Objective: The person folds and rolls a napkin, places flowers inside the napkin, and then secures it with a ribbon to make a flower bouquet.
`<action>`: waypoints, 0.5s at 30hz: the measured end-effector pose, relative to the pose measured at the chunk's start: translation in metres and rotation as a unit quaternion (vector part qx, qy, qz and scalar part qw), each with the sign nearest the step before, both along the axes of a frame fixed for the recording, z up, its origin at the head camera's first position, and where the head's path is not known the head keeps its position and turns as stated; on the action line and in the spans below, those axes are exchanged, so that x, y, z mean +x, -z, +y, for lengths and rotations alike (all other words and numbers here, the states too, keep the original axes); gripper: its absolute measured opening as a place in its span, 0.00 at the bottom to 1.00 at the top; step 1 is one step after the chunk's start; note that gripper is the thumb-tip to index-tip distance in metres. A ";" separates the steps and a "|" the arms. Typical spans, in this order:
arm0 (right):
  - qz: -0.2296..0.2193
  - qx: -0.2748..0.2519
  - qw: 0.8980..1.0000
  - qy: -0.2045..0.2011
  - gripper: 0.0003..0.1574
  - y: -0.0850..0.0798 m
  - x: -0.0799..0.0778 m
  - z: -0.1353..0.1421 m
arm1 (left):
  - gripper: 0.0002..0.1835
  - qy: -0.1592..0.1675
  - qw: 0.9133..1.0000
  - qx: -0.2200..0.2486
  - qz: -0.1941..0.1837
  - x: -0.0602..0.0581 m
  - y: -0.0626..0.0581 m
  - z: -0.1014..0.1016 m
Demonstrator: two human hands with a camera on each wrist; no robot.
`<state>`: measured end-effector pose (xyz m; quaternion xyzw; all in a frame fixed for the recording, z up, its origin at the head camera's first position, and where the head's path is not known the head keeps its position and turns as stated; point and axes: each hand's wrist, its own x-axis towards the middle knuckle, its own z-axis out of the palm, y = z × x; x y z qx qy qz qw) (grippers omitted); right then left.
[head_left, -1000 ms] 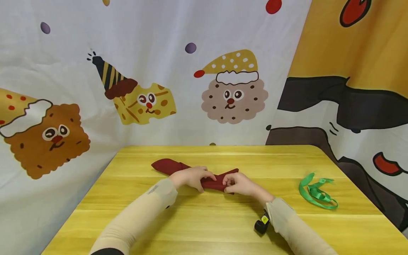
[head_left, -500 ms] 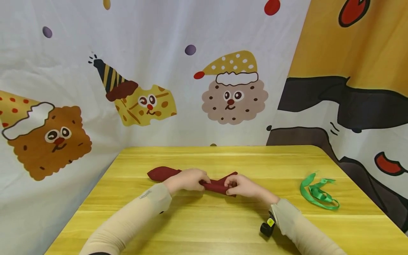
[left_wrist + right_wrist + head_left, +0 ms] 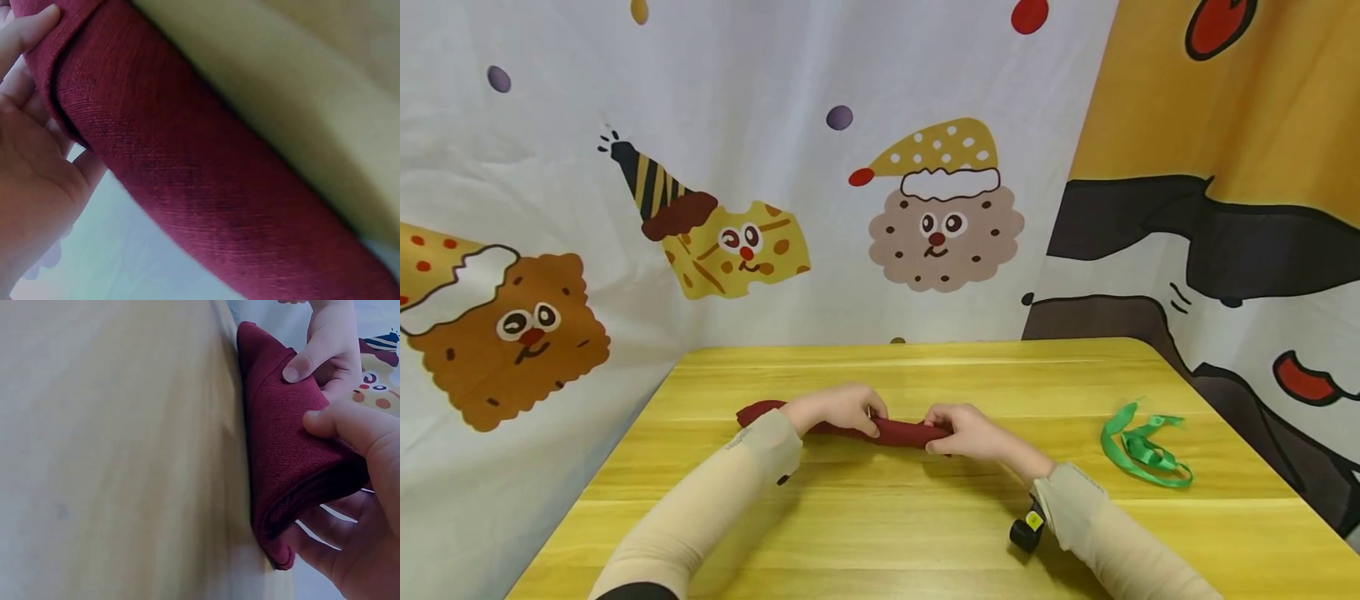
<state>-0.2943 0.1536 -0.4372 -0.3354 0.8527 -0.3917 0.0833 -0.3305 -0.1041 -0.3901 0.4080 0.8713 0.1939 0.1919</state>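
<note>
A dark red cloth, folded into a long narrow roll, lies across the wooden table. My left hand grips it near its middle, thumb on the near side. At the roll's right end, my right hand pinches the fabric between thumb and fingers. The right wrist view shows several layers at the open end of the cloth, with the right thumb pressed on top and the fingers underneath. In the left wrist view a fold edge crosses the cloth beside the left hand.
A loose green ribbon lies in a tangle on the right side of the table. Behind the table's far edge hangs a white curtain printed with cartoon figures.
The pointed flap that stuck up by my right hand is rolled in, and the cloth looks narrower. Both hands now hold the roll, its left end lying slightly further left.
</note>
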 end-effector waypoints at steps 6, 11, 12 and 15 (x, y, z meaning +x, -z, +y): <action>0.006 -0.008 0.999 0.040 0.07 -0.004 -0.012 0.003 | 0.02 -0.011 0.999 -0.031 0.012 -0.013 -0.012 0.006; 0.010 -0.021 0.997 0.071 0.10 0.000 -0.026 0.008 | 0.06 -0.032 0.997 -0.051 0.057 -0.022 -0.010 0.011; 0.011 -0.021 0.997 0.077 0.10 0.001 -0.028 0.009 | 0.08 -0.041 0.996 -0.051 0.060 -0.023 -0.009 0.012; 0.010 -0.022 0.995 0.092 0.12 0.004 -0.033 0.011 | 0.15 -0.065 0.995 -0.051 0.063 -0.025 -0.005 0.016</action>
